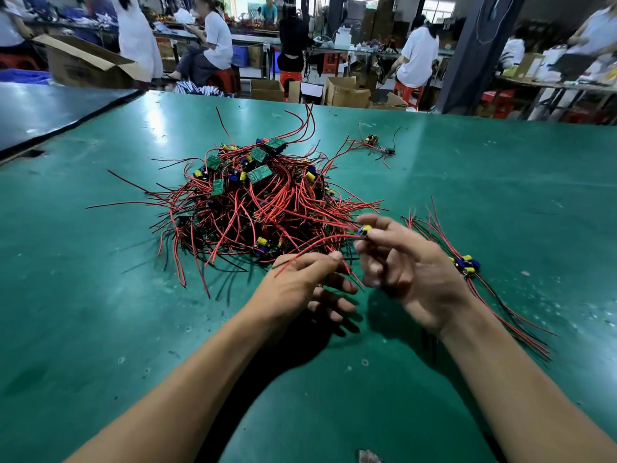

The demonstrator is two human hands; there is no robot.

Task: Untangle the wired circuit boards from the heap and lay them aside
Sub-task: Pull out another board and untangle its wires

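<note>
A heap of small green circuit boards with red and black wires lies on the green table, just beyond my hands. My right hand pinches one small board with yellow and blue parts between thumb and fingertips, lifted at the heap's near right edge. Its red wires trail left across my left hand, which pinches them between thumb and forefinger. To the right of my right hand lies a row of separated boards, their wires laid straight.
A small cluster of wired boards lies apart at the far right of the table. A second table adjoins at the left with a gap between. Beyond the far edge are cardboard boxes, red stools and several seated people.
</note>
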